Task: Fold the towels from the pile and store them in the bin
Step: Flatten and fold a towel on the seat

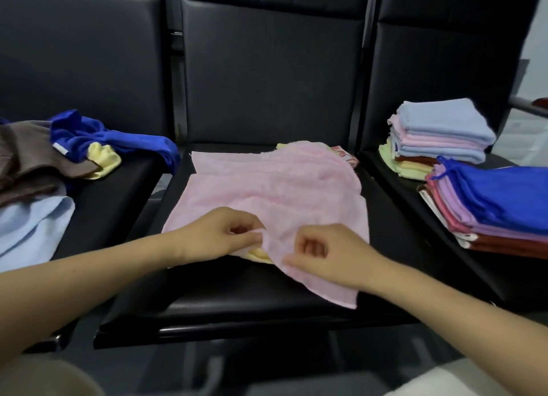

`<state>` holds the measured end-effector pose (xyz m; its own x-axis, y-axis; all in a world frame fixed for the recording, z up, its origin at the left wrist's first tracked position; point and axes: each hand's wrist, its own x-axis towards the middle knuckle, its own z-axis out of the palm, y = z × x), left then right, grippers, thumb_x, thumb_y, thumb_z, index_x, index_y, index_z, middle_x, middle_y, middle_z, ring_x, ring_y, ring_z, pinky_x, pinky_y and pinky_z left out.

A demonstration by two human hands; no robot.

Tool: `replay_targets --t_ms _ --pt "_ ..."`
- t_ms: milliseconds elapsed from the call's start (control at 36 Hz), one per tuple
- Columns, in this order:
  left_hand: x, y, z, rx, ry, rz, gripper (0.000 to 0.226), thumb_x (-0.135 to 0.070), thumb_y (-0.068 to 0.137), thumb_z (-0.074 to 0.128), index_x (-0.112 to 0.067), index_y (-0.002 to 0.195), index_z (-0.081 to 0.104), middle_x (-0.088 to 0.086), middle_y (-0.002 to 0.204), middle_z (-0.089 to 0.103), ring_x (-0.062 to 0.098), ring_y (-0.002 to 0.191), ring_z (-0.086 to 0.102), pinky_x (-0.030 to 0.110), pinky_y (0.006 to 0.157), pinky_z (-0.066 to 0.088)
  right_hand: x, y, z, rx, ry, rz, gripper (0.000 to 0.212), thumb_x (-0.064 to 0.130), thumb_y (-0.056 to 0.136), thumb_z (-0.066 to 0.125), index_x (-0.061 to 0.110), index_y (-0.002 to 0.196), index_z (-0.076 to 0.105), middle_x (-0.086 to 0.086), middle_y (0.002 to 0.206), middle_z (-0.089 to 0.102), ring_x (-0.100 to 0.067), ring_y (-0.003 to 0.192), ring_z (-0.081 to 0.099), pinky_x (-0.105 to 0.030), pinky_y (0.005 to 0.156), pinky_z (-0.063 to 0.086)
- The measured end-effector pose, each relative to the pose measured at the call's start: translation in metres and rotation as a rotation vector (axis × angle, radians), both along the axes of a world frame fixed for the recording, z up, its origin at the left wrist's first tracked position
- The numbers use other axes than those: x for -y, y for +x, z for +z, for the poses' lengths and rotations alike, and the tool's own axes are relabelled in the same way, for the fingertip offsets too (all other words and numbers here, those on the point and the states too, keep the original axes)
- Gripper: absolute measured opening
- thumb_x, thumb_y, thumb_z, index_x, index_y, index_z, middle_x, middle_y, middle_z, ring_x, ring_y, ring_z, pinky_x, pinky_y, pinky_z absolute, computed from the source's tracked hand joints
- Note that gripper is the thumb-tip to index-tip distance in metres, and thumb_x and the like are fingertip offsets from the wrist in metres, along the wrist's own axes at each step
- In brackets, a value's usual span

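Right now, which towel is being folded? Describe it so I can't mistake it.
Look at the middle black seat. Spread across it lies the pink towel, its near edge pinched by the left hand and right hand. It alone is spread open and pale pink.

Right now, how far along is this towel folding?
Partly done. Two folded stacks sit on the right seat. Both hands, left hand and right hand, pinch the near edge of a pink towel. An unfolded pile waits left. No bin is visible.
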<state>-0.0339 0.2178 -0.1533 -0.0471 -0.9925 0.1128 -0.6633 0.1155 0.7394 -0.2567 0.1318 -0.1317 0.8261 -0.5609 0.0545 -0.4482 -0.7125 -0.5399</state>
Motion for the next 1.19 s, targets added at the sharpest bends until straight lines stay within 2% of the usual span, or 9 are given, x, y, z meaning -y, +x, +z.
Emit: replay_targets --t_ms 250,500,611,694,778,889,972,1083,1194 --pt "0.014 -0.013 0.009 0.071 0.115 0.019 0.03 -0.021 0.103 0.043 -0.02 0.075 0.053 -0.012 0.067 0.049 -0.001 0.06 0.043 0.017 0.064 0.036 0.008 0.007 -0.015 -0.064 -0.243 0.099 0.035 0.037 0.089 0.051 0.025 0.061 0.035 0.007 0.058 0.043 -0.012 0.057 0.041 -0.033 0.057 0.038" --pt "0.022 -0.023 0.024 0.763 -0.027 0.042 0.055 -0.072 0.087 0.033 -0.022 0.065 0.036 -0.004 0.052 0.041 0.01 0.051 0.038 0.021 0.052 0.026 0.026 0.015 0.009 0.023 0.283 -0.168 0.028 0.015 0.102 0.038 0.012 0.089 0.062 0.007 0.08 0.056 -0.008 0.078 0.049 -0.019 0.067 0.037" --pt "0.026 -0.015 0.024 0.611 -0.041 -0.004 0.051 -0.051 0.099 0.033 -0.017 0.062 0.037 -0.003 0.05 0.037 0.012 0.048 0.035 0.02 0.052 0.027 0.028 0.018 0.015 0.089 0.333 -0.184 0.035 0.028 0.104 0.038 0.003 0.101 0.063 -0.008 0.099 0.066 -0.016 0.093 0.06 -0.02 0.082 0.046" --pt "0.029 -0.004 0.031 0.468 -0.03 -0.043 0.047 -0.042 0.1 0.04 -0.015 0.062 0.039 -0.005 0.053 0.036 0.01 0.052 0.037 0.019 0.055 0.031 0.033 0.019 0.019 0.142 0.263 -0.105 0.045 0.045 0.098 0.048 0.007 0.075 0.057 0.001 0.069 0.057 -0.007 0.065 0.05 -0.021 0.065 0.04" --pt "0.033 0.009 0.038 0.382 -0.065 -0.015 0.043 -0.033 0.1 0.047 -0.015 0.062 0.037 -0.006 0.056 0.035 0.009 0.056 0.037 0.018 0.055 0.032 0.046 0.015 0.023 0.134 0.183 -0.065 0.032 0.036 0.097 0.054 0.016 0.072 0.06 0.008 0.067 0.058 0.004 0.06 0.046 -0.008 0.059 0.037" --pt "0.036 0.026 0.042 0.38 -0.012 0.06 0.04 -0.021 0.1 0.049 -0.014 0.063 0.034 -0.005 0.057 0.035 0.008 0.057 0.037 0.016 0.058 0.033 0.066 0.006 0.024 0.117 0.108 -0.086 0.027 0.029 0.098 0.055 0.012 0.082 0.069 -0.008 0.083 0.066 -0.004 0.069 0.052 -0.019 0.068 0.041" --pt "0.038 0.041 0.04 0.382 0.071 0.127 0.041 -0.019 0.099 0.05 -0.013 0.062 0.032 -0.005 0.057 0.033 0.008 0.055 0.035 0.018 0.057 0.033 0.083 0.0 0.023 0.056 0.023 -0.158 0.028 0.023 0.096 0.057 0.029 0.072 0.069 0.013 0.069 0.067 -0.001 0.061 0.058 -0.025 0.068 0.049" --pt "0.037 0.058 0.038 0.329 0.119 0.224 0.041 -0.022 0.099 0.052 -0.011 0.062 0.037 -0.006 0.058 0.035 0.007 0.053 0.033 0.019 0.055 0.032 0.104 -0.007 0.021 0.126 0.031 -0.269 0.03 0.02 0.097 0.052 0.018 0.07 0.065 -0.001 0.067 0.068 -0.016 0.065 0.067 -0.039 0.076 0.054" --pt "0.037 0.058 0.038 0.146 0.135 0.271 0.041 -0.035 0.098 0.052 -0.006 0.069 0.048 -0.002 0.064 0.04 0.009 0.059 0.036 0.021 0.058 0.032 0.09 0.006 0.018 0.214 0.13 -0.282 0.038 0.033 0.096 0.057 0.012 0.065 0.062 0.007 0.061 0.063 -0.01 0.059 0.056 -0.028 0.067 0.044"
